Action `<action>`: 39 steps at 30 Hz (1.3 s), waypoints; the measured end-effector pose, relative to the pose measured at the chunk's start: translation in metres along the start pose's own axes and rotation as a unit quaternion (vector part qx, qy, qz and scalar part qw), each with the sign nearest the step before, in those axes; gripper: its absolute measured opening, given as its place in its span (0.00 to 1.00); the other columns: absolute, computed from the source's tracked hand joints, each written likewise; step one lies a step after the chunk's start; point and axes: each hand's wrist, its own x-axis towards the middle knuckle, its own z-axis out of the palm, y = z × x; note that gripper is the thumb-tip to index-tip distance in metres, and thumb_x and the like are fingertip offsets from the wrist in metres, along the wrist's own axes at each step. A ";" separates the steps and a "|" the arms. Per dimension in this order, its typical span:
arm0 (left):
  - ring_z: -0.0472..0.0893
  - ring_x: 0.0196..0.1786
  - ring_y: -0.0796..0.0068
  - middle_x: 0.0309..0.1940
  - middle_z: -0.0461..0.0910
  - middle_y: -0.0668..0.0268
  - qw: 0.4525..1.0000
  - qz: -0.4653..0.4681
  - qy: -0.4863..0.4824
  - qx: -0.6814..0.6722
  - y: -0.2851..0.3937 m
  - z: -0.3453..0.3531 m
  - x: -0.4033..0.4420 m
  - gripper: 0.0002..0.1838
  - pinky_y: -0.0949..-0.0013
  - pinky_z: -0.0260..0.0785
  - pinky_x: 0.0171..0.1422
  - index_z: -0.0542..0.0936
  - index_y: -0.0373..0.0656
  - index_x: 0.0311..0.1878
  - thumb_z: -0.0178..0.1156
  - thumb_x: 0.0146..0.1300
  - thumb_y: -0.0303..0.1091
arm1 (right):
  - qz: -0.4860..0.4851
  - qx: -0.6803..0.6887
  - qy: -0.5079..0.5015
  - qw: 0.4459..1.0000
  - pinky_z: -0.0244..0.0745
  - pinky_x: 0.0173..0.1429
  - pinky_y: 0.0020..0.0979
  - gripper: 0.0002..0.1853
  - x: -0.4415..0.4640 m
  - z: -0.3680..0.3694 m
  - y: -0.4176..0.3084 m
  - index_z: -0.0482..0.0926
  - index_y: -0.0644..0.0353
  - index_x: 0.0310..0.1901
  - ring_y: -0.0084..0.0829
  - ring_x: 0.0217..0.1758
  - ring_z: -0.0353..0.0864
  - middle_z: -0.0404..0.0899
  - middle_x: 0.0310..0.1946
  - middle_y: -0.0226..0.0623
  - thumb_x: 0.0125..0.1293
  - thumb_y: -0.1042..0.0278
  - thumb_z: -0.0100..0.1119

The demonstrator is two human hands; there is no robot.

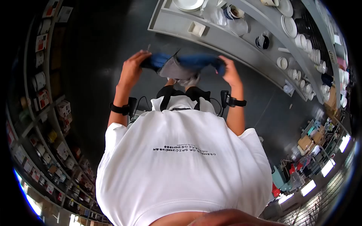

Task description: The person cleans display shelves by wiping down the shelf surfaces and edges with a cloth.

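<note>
- Cloth (179, 68): blue + grey, held up in the air btwn both hands, over the dark floor (94, 79); blurry, so exact folds can't be told. Grey part hangs at the middle, blue runs out to both ends.
- L hand (132, 67): fingers bent, gripping the L end of the cloth.
- R hand (230, 72): gripping the R end of the cloth; a bit blurry, finger detail hard to tell.
- Both wrists have black straps w/ small black devices.
- Shelf (171, 23): grey, beyond the cloth, running from upper mid to the R; its L corner is up past the cloth. No contact seen btwn cloth & shelf.
- Square dish (196, 29): white, on the shelf near its front edge, not far from that L corner.
- Plates (188, 3): white, stacked, farther back from the front edge; plastic bag (214, 13) just to their R.
- Bowls (282, 63): white, grouped toward the R end of the shelf.
- Rack (49, 115): far L, boxes etc. on several levels.
- Shirt (181, 169): white w/ dark print, worn by the person; black shorts & part of the legs show under the cloth.
</note>
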 end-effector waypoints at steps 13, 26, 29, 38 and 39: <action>0.76 0.68 0.56 0.64 0.76 0.45 0.669 -0.084 0.331 -0.660 -0.031 -0.024 -0.022 0.28 0.55 0.66 0.76 0.66 0.39 0.71 0.47 0.68 0.13 | -0.035 0.399 -0.080 0.913 0.71 0.46 0.23 0.09 -0.002 -0.045 -0.032 0.82 0.69 0.41 0.16 0.38 0.74 0.81 0.33 0.26 0.64 0.73 0.68; 0.82 0.43 0.71 0.43 0.84 0.66 0.957 -0.044 0.239 -0.161 -0.015 -0.057 0.009 0.10 0.72 0.73 0.51 0.83 0.41 0.51 0.57 0.69 0.22 | -0.023 0.098 0.057 0.993 0.74 0.41 0.31 0.17 0.044 -0.040 -0.056 0.82 0.72 0.45 0.24 0.33 0.76 0.83 0.30 0.47 0.65 0.63 0.68; 0.82 0.42 0.66 0.44 0.84 0.60 0.772 -0.018 0.224 -0.595 -0.017 -0.055 0.006 0.11 0.72 0.72 0.49 0.83 0.43 0.49 0.58 0.66 0.21 | -0.085 0.403 -0.079 0.908 0.73 0.43 0.27 0.15 0.021 -0.075 -0.076 0.81 0.71 0.46 0.19 0.35 0.74 0.81 0.29 0.30 0.67 0.66 0.68; 0.82 0.49 0.71 0.44 0.80 0.63 0.609 0.107 0.179 -0.765 -0.015 -0.073 0.015 0.06 0.67 0.76 0.56 0.80 0.38 0.49 0.56 0.73 0.27 | -0.079 0.443 0.006 0.893 0.73 0.52 0.25 0.13 0.041 -0.090 -0.090 0.80 0.70 0.51 0.20 0.43 0.78 0.85 0.39 0.29 0.70 0.70 0.61; 0.82 0.49 0.75 0.42 0.79 0.65 0.461 -0.090 0.259 -0.844 0.011 -0.083 0.006 0.07 0.71 0.75 0.58 0.78 0.40 0.51 0.53 0.75 0.26 | -0.086 0.438 0.007 0.895 0.73 0.52 0.25 0.13 0.043 -0.090 -0.092 0.80 0.70 0.51 0.20 0.43 0.78 0.85 0.39 0.29 0.70 0.70 0.61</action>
